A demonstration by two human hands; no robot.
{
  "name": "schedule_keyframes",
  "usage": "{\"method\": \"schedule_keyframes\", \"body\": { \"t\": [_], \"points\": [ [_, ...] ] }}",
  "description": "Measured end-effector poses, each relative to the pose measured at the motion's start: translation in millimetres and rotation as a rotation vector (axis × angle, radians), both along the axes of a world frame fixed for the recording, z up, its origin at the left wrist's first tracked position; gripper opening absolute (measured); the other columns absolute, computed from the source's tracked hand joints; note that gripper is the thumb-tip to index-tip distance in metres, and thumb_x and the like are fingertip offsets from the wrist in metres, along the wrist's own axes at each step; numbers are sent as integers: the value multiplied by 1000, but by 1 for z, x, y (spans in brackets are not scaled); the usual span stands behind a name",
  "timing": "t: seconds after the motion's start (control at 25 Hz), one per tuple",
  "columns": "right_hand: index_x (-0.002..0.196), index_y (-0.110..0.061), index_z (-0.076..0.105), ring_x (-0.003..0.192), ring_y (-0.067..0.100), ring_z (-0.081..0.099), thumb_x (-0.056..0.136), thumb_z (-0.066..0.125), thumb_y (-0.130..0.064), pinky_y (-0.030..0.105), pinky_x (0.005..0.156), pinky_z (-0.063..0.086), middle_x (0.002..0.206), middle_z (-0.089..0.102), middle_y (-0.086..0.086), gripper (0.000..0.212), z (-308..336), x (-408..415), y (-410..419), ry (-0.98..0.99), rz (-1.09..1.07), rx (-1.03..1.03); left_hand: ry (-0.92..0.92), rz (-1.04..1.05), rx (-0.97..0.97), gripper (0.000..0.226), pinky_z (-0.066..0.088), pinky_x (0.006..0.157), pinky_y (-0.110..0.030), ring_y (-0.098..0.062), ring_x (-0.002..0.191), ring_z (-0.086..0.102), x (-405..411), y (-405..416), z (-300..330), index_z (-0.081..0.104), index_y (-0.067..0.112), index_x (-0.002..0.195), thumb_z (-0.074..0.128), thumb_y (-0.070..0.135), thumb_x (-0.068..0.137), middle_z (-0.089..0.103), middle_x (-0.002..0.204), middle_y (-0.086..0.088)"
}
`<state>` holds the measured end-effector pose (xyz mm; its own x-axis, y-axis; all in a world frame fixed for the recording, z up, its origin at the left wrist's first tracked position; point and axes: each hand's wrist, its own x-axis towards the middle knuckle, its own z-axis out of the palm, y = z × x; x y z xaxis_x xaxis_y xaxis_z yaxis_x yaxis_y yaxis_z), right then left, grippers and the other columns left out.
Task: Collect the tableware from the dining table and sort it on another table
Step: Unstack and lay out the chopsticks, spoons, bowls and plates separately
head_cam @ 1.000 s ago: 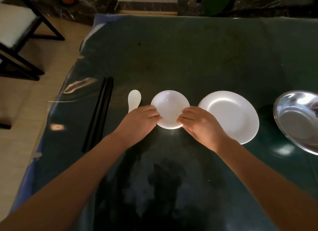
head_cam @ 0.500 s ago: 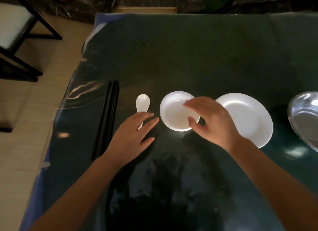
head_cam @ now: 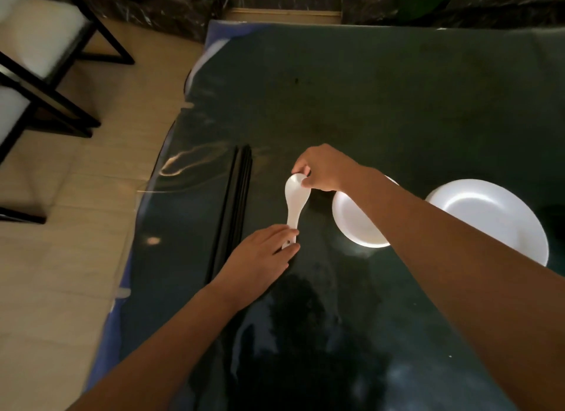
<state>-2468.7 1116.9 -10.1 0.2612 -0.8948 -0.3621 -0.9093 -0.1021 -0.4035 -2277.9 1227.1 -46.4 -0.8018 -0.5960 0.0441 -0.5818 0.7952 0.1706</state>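
Note:
A white spoon lies on the dark green table, bowl end away from me. My right hand reaches across and pinches the spoon's bowl end. My left hand pinches the handle end with its fingertips. Black chopsticks lie in a bundle just left of the spoon. A small white dish sits right of the spoon, partly under my right forearm. A larger white plate lies further right.
The table's left edge drops to a tiled floor. Black-framed chairs with white seats stand at the far left. A dark marble wall base runs behind the table.
Both hands left the small dish and moved left to the spoon. The right hand crossed over the dish to the bowl end; the left took the handle. The view shifted left, hiding the metal bowl.

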Motion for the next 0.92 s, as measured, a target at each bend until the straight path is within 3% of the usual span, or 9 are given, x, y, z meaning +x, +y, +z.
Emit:
{"method": "schedule_keyframes", "body": {
  "t": [0.24, 0.36, 0.48, 0.6, 0.68, 0.72, 0.8, 0.92],
  "points": [
    [101, -13, 71, 84, 19, 61, 82, 57, -6, 21, 64, 43, 105, 70, 6, 25, -10, 3, -7, -50, -57, -42, 44, -15, -7, 25, 57, 79, -34, -22, 106, 61, -3, -13, -10, 68, 3, 100, 72, 6, 76, 66, 110, -11],
    [103, -14, 71, 82, 17, 58, 83, 57, -7, 22, 67, 41, 107, 70, 6, 25, -12, 5, -13, -64, -101, -66, 77, 1, -14, 21, 57, 76, -35, -23, 105, 60, -3, -21, -12, 69, 3, 99, 69, 5, 78, 66, 109, -11],
    [104, -15, 70, 78, 15, 56, 83, 58, -9, 17, 58, 40, 107, 69, 6, 25, -14, 6, -17, -55, -100, -47, 111, 26, 4, 34, 56, 82, -39, -25, 109, 59, -5, -21, -9, 64, 5, 111, 69, 10, 78, 63, 117, -13],
    [116, -17, 62, 94, 20, 60, 83, 64, -19, 21, 74, 44, 116, 65, 5, 33, -11, 2, -17, -73, -111, -36, 135, 73, -44, 60, 34, 107, -41, -24, 128, 43, 18, -11, -2, 42, 16, 136, 62, 32, 81, 47, 138, -12],
    [120, -18, 60, 100, 20, 61, 82, 65, -22, 25, 84, 44, 119, 64, 6, 38, -6, 6, -19, -177, -203, -118, 173, 258, -39, 71, 21, 112, -39, -20, 136, 29, 53, -2, 0, 28, 21, 142, 55, 45, 81, 37, 145, -8],
    [122, -18, 58, 104, 21, 60, 83, 64, -21, 27, 88, 44, 121, 63, 6, 40, -4, 11, -20, -183, -194, -190, 175, 389, -7, 78, 22, 111, -39, -20, 136, 28, 72, 4, 1, 25, 21, 144, 55, 50, 78, 35, 146, -8],
    [130, -21, 51, 120, 23, 49, 84, 61, -17, 33, 97, 40, 134, 53, 6, 47, -3, 30, -21, -48, 22, -320, 123, 568, 69, 87, 36, 105, -44, -26, 130, 38, 93, 19, 1, 28, 16, 142, 59, 56, 71, 40, 142, -11],
    [141, -27, 34, 139, 20, 25, 87, 55, -10, 35, 108, 29, 152, 30, -2, 60, -10, 70, -16, 121, 491, -347, 35, 601, 149, 87, 47, 94, -47, -31, 119, 51, 93, 36, -8, 38, 10, 138, 68, 53, 67, 51, 132, -13]
  ]
}}
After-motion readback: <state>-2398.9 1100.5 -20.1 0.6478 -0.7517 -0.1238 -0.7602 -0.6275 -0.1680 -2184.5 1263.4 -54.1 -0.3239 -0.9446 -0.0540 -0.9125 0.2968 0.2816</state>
